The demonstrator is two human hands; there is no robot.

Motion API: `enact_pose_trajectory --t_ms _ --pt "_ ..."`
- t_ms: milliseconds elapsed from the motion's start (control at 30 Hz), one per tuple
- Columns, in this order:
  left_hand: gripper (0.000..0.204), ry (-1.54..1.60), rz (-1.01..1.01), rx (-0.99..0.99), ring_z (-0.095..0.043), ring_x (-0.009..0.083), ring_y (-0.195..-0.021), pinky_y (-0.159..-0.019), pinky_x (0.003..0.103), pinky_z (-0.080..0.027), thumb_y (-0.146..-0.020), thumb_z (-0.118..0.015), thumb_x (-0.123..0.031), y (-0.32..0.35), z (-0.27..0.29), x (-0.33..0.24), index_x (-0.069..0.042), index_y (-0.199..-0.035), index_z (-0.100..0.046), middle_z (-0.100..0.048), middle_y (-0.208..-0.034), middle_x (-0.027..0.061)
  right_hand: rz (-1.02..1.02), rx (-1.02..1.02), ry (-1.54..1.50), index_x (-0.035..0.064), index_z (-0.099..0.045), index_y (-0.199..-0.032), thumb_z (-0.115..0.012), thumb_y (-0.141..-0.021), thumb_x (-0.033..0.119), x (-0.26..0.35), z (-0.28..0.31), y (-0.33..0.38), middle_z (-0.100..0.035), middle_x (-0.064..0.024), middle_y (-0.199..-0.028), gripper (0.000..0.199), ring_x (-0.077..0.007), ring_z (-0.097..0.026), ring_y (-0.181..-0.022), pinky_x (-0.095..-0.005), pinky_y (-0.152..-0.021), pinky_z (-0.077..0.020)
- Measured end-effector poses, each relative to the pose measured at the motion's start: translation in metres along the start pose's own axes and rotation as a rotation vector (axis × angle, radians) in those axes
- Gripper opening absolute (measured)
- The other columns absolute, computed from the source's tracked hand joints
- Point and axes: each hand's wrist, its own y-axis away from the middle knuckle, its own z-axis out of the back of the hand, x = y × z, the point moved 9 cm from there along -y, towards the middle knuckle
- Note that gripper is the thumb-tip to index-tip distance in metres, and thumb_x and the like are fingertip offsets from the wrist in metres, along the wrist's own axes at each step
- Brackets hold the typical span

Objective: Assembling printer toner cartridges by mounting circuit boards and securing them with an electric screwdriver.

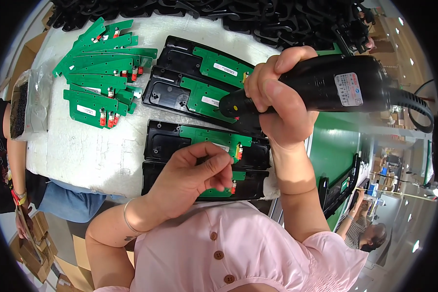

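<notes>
My right hand [287, 109] grips a black corded electric screwdriver [321, 80]. The tool's nose points left, over the green circuit board [192, 93] in the second black plastic housing [160, 90] from the far side; its tip's contact is unclear. My left hand [187, 173] hovers in front of the third housing [163, 146], thumb and fingers pinched together. Whatever is between them is hidden. Several housings lie in a column on the white padded surface [112, 155], with boards carrying red-and-white connectors. The nearest housing [153, 179] is partly covered by my left hand.
Loose green boards [95, 73] are fanned out at the far left. Beside them stands a plastic-lined box [22, 107] of small dark pieces. Black parts [204, 9] pile up along the back. A green conveyor [333, 146] runs at right. Other people's arms [17, 160] show at both sides.
</notes>
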Motion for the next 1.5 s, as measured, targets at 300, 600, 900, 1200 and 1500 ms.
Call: enact_pose_trajectory --t_ms 300,600,900,1200,1500 --pt "0.018 0.177 -0.070 -0.141 -0.061 0.0145 -0.084 -0.074 0.023 -0.051 -0.087 -0.056 -0.015 0.002 0.014 -0.013 -0.003 -0.100 -0.058 -0.062 -0.090 0.0063 0.055 0.140 0.039 0.0051 -0.038 -0.088 -0.050 -0.071 0.002 0.002 -0.015 0.000 -0.043 -0.0048 -0.058 0.021 -0.0110 -0.037 -0.045 -0.0272 -0.047 -0.0349" --pt "0.016 0.344 -0.108 -0.120 -0.060 0.0108 -0.084 -0.072 0.020 -0.051 -0.087 -0.056 -0.018 0.001 0.020 -0.015 -0.004 -0.096 -0.058 -0.061 -0.090 0.0044 0.237 0.434 -0.434 0.0091 -0.044 -0.092 -0.055 -0.071 -0.001 0.095 -0.018 0.012 -0.054 0.0079 -0.059 0.026 -0.0017 -0.052 -0.050 -0.0184 -0.056 -0.0384" --pt "0.017 0.376 -0.118 -0.097 -0.060 0.0089 -0.076 -0.067 0.018 -0.052 -0.088 -0.054 -0.021 -0.002 0.016 -0.016 -0.005 -0.090 -0.058 -0.060 -0.083 0.0021 0.228 0.179 -0.297 0.0104 -0.045 -0.091 -0.063 -0.072 0.004 0.102 -0.015 0.024 -0.052 0.0082 -0.056 0.027 -0.0017 -0.052 -0.047 -0.0136 -0.051 -0.0404" --pt "0.016 0.326 -0.104 -0.075 -0.060 0.0096 -0.075 -0.066 0.020 -0.051 -0.088 -0.054 -0.021 -0.002 0.018 -0.014 -0.005 -0.091 -0.058 -0.061 -0.081 0.0018 0.241 0.241 -0.336 0.0106 -0.045 -0.091 -0.065 -0.071 0.005 0.101 -0.020 0.026 -0.052 0.0073 -0.057 0.029 -0.0020 -0.051 -0.047 -0.0145 -0.049 -0.0408" --pt "0.035 0.458 0.013 -0.120 -0.055 0.0242 -0.101 -0.095 0.032 -0.042 -0.094 -0.042 -0.025 0.000 0.001 -0.002 0.005 -0.111 -0.049 -0.055 -0.106 0.0168 0.094 -0.122 -0.173 0.0039 -0.042 -0.093 -0.051 -0.067 0.001 0.040 -0.023 0.009 -0.040 -0.0015 -0.057 0.028 -0.0111 -0.036 -0.045 -0.0280 -0.050 -0.0341"
